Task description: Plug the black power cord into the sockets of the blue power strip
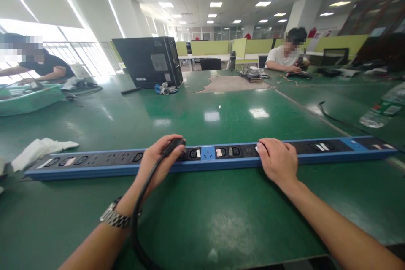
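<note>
A long blue power strip with black socket panels lies across the green table in front of me. Small paper stickers mark several of its sockets. My left hand, with a metal watch on the wrist, is closed around a black power plug above the strip's left half. From that plug a thick black cable runs down over my forearm to the bottom of the view. My right hand rests over the strip right of the middle, its fingers curled round the edges and gripping it; the fingertips are partly hidden.
Crumpled white paper lies by the strip's left end. A plastic bottle and a thin black cable are on the right. Farther back stand a black computer case and a green basket. Two people sit across the table.
</note>
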